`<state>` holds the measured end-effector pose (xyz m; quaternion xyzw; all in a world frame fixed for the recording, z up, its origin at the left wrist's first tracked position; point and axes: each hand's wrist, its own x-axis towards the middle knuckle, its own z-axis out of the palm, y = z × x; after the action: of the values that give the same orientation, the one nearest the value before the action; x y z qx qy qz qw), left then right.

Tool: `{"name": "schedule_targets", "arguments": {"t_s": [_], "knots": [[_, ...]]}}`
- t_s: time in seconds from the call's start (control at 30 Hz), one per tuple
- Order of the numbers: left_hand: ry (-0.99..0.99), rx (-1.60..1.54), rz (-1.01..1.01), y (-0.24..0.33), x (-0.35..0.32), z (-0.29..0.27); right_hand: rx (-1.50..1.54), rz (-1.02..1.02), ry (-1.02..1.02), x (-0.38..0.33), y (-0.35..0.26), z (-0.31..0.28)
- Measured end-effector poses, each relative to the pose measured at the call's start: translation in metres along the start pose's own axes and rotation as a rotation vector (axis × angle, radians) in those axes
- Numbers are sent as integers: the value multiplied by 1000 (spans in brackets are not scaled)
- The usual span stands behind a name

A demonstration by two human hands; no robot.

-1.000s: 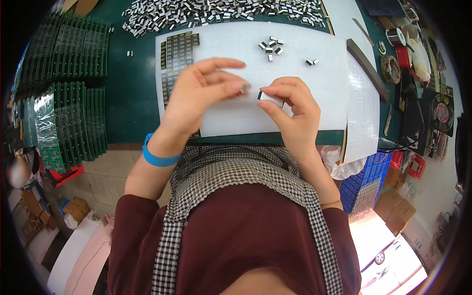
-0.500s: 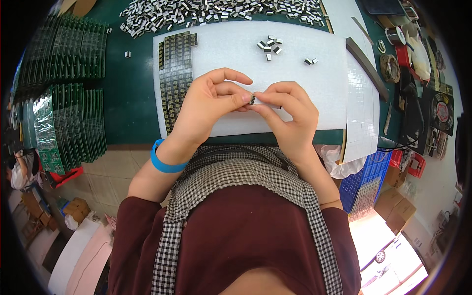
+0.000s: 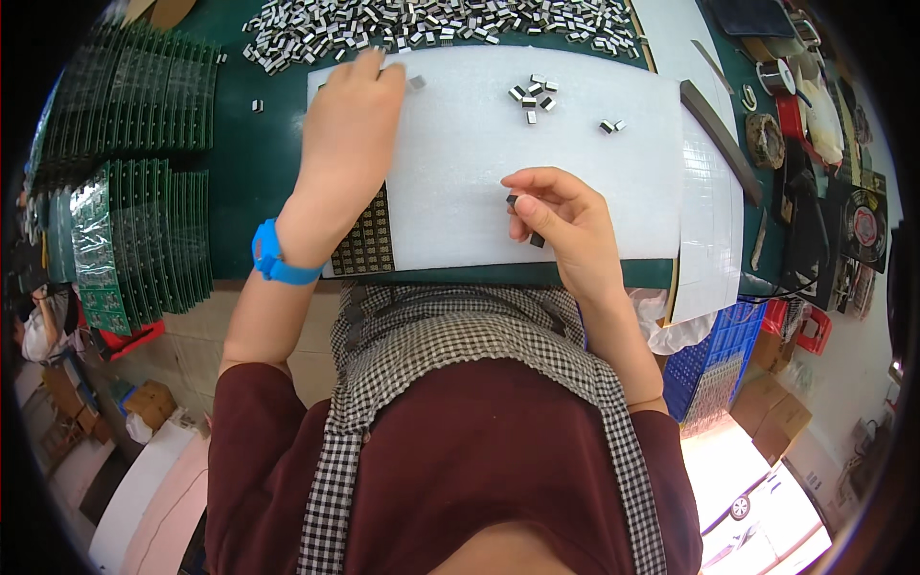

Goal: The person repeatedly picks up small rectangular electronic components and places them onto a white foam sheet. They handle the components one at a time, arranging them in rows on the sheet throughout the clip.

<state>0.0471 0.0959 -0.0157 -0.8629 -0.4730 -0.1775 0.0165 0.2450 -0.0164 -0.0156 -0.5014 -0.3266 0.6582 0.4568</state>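
Observation:
My left hand [image 3: 355, 129], with a blue wristband [image 3: 278, 257], reaches over the top end of a black circuit board panel [image 3: 366, 240] with rows of pale markings. Its fingers point away from me and are smeared by motion, so I cannot make out whether they hold anything. My right hand [image 3: 570, 225] is over the white foam sheet [image 3: 450, 172], pinching a small dark block [image 3: 512, 200] between thumb and forefinger. Another dark piece [image 3: 538, 241] shows under its curled fingers. Several small black-and-silver blocks [image 3: 531, 102] lie in a loose group beyond it.
A big heap of the same blocks [image 3: 431, 24] covers the far side of the green table [image 3: 249, 192]. Green circuit boards [image 3: 144, 230] stand in rows on the left. A dark metal bar [image 3: 719, 142] lies on the right, near a solder spool [image 3: 774, 77].
My hands, together over the foam sheet before, have parted. The left moved away and leftward to the panel's far end; the right stayed near, still pinching a small piece.

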Motion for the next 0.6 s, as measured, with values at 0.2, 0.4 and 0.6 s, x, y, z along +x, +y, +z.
{"name": "schedule_targets", "arguments": {"t_s": [0.2, 0.4, 0.6], "knots": [[-107, 403, 120, -4, -8, 28, 8, 29, -24, 4, 4, -3], [192, -47, 141, -32, 0, 9, 18, 16, -29, 2, 4, -4], [-353, -1693, -604, 2, -23, -12, -393, -487, 178, -1, -1, 8]]}}
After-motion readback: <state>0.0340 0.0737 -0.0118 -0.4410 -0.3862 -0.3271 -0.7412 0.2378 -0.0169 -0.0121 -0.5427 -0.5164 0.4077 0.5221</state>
